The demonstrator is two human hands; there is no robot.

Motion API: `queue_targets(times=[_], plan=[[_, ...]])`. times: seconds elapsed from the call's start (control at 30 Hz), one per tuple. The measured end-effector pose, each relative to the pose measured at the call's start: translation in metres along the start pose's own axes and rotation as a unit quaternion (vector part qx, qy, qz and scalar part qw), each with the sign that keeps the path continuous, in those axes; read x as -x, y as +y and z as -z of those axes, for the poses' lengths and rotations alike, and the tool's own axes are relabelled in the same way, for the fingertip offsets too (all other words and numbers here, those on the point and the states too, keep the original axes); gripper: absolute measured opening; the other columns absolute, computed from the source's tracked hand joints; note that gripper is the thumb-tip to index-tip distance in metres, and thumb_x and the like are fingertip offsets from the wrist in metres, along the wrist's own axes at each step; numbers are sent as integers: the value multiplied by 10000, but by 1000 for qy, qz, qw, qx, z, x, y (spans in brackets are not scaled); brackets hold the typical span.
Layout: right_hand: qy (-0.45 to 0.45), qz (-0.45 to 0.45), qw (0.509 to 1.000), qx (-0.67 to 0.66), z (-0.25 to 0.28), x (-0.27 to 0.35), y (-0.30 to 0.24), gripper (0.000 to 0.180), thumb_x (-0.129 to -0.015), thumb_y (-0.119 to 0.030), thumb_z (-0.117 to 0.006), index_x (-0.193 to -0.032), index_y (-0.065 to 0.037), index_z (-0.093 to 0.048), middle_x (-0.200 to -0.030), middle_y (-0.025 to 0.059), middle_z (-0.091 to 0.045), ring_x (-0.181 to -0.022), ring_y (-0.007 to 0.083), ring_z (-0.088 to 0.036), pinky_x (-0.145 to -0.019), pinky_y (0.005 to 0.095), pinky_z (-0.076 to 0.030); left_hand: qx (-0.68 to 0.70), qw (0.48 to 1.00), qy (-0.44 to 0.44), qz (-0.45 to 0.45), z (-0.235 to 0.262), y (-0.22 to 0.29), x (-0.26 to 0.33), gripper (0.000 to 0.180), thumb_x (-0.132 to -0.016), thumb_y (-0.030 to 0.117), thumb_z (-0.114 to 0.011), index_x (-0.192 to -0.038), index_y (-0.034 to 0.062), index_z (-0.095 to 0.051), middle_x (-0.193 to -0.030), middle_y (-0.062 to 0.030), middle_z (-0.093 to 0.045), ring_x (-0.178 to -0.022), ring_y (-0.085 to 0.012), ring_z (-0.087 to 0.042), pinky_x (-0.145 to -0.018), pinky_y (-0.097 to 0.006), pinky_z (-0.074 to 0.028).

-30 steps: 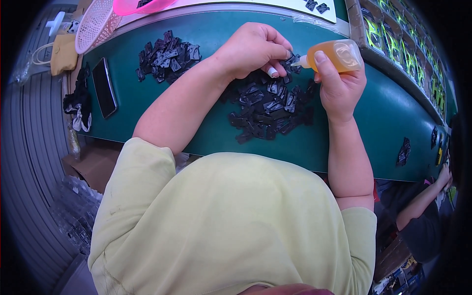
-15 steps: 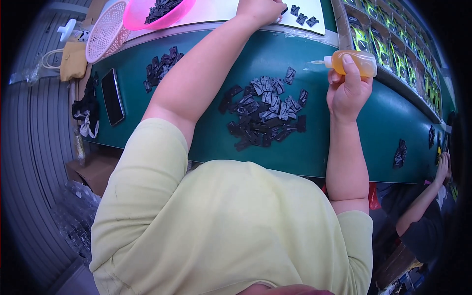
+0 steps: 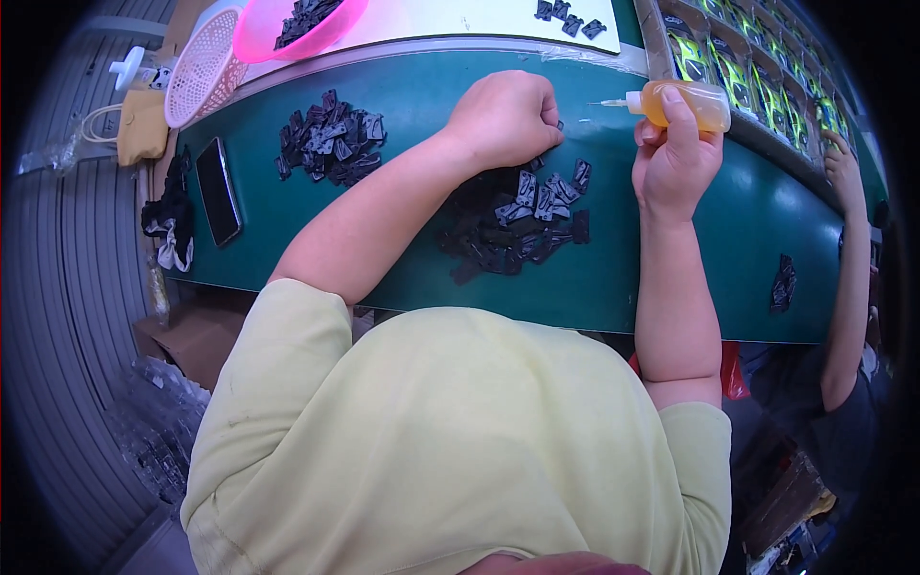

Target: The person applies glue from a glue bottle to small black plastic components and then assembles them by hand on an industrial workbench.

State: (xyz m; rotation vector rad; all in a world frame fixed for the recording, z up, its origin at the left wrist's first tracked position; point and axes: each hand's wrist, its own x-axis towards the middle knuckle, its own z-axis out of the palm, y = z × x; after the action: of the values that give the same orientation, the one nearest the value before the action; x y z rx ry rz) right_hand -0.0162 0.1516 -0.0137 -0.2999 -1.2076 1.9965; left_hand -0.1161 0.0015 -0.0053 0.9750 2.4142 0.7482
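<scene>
My left hand (image 3: 508, 120) is over the far side of a pile of small black plastic pieces (image 3: 522, 225), fingers closed. Its fingertips pinch one black piece (image 3: 560, 126), of which only a corner shows. Part of the pile is hidden beneath my hand and wrist. To the right, my right hand (image 3: 676, 168) is wrapped round a clear squeeze bottle (image 3: 692, 105) of amber liquid. The bottle lies nearly level, its thin needle tip (image 3: 609, 103) pointing left. Several black pieces (image 3: 572, 21) sit in a group on the white board (image 3: 450, 21) at the back.
A second pile of black pieces (image 3: 331, 139) is at left, near a phone (image 3: 218, 192). Behind stand a pink bowl (image 3: 316, 34) of pieces and a pale basket (image 3: 203, 72). At right is a divided box (image 3: 757, 86) of black-and-yellow items; another person's arm (image 3: 845, 278) reaches to it.
My left hand has come back from the white board to the pile and closed on a piece there. My right hand keeps the bottle in place. The other person's arm has reached up to the box.
</scene>
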Motion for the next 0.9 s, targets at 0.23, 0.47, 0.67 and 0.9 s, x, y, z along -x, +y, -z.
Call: queue_targets(times=[0.23, 0.47, 0.67, 0.9], plan=[[2, -10, 1000, 1, -3, 3, 0, 149, -823, -84, -654, -927, -36, -558, -815, 58, -602, -522, 73, -488, -463, 190, -399, 3, 997, 45, -56, -5, -8, 2, 263, -693, 153, -737, -884, 15, -619, -769, -84, -630, -712, -231, -613, -688, -343, -486], [-22, -10, 1000, -2, -2, 6, 0, 151, -826, -81, -654, -934, -34, -560, -806, 62, -609, -520, 76, -500, -463, 195, -408, 262, 963, -4, 60, 9, -9, 12, 251, -793, 67, -678, -999, -13, -557, -782, -79, -625, -658, -147, -643, -578, -260, -521], [-102, 39, 988, 107, -6, 13, 18, 213, -836, -114, -677, -988, -26, -557, -821, 48, -621, -577, 65, -545, -491, 181, -440, 439, 896, -57, 39, 2, -27, 8, 243, -827, 5, -637, -1039, -61, -538, -796, -90, -628, -672, -157, -667, -581, -224, -544], [-120, 52, 974, 183, -11, 15, 20, 251, -829, -141, -702, -999, -25, -557, -840, 40, -623, -617, 60, -565, -523, 175, -460, 429, 898, -77, 55, 7, -26, 8, 260, -815, -5, -640, -1050, -74, -553, -809, -108, -642, -686, -168, -675, -602, -227, -552]])
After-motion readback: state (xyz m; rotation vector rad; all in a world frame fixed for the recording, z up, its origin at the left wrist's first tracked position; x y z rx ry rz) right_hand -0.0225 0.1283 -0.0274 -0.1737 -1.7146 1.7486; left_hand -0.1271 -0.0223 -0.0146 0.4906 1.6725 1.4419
